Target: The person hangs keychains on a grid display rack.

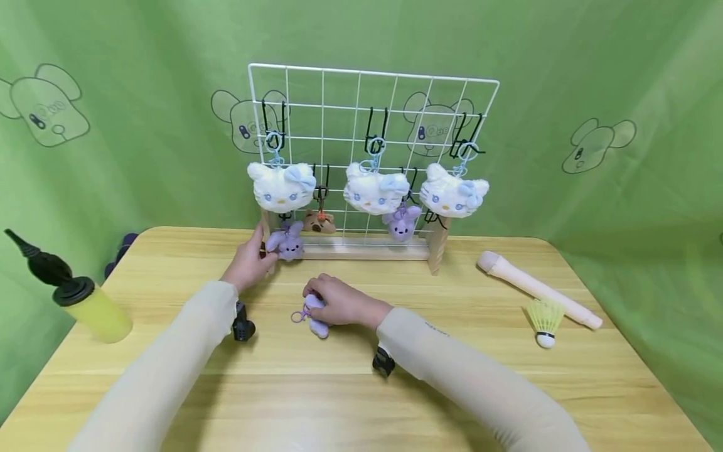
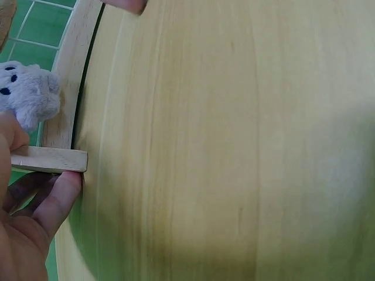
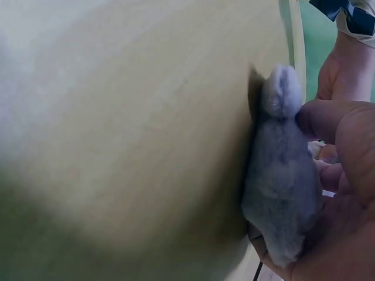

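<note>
At the lower left of a white wire rack (image 1: 341,70), my left hand (image 1: 247,260) grips its wooden side leg (image 2: 53,158), thumb and fingers on opposite faces. Right beside that thumb hangs a purple plush keychain (image 1: 290,246). My right hand (image 1: 346,303) holds another purple plush keychain (image 1: 319,328) low over the table, its ring to the left. Close up in the right wrist view, the thumb presses this plush (image 3: 281,170) near its narrow end; part of the other fingers is hidden behind it.
White cat plush keychains (image 1: 375,188) hang on black hooks across the rack. Lower hang a brown plush (image 1: 319,222) and a purple one (image 1: 401,224). A yellow pump (image 1: 104,314) stands left; a pale pink microphone (image 1: 536,289) and a yellow shuttlecock (image 1: 545,320) lie right.
</note>
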`<state>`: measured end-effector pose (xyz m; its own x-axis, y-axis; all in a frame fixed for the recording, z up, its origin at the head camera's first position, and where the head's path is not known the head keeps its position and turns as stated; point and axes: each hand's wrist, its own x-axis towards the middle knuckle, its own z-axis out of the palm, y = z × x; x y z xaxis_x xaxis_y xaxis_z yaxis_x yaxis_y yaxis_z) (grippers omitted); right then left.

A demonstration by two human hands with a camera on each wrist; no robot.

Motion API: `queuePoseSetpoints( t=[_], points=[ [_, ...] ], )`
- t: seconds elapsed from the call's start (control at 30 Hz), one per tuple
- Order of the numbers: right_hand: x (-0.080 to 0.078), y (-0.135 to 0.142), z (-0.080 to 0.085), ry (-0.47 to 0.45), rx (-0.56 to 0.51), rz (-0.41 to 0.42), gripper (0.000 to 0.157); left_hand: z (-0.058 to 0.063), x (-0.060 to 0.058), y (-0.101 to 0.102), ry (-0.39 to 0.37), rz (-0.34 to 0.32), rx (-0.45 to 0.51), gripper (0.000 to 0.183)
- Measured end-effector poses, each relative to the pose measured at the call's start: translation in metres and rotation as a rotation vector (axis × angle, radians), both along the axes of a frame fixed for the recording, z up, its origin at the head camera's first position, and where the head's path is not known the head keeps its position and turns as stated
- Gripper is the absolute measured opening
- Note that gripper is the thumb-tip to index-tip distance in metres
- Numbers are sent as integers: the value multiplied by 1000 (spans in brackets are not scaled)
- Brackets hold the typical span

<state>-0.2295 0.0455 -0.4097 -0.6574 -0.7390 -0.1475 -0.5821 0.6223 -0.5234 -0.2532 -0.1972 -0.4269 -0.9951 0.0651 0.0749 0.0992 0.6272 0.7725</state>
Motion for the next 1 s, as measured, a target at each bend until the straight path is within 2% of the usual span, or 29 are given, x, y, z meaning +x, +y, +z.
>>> queuePoseSetpoints(
  t=[0.27,0.5,0.7,0.87,1.0],
  points=[
    [1,8,5,-47,-9,-8,24,3,0,-4,-14,-32,23,93],
    [-1,12,10,-68,33,-1,14,-1,2,-7,16,-51,23,89],
    [-3,14,19,-103,62,29,16,0,7,-6,45,-69,33,84],
    [-1,16,22,-103,104,-3,16,2,9,-6,54,-86,29,79],
    [2,17,23,-136,107,-50,19,1,10,-6,60,-96,40,75]
  ],
)
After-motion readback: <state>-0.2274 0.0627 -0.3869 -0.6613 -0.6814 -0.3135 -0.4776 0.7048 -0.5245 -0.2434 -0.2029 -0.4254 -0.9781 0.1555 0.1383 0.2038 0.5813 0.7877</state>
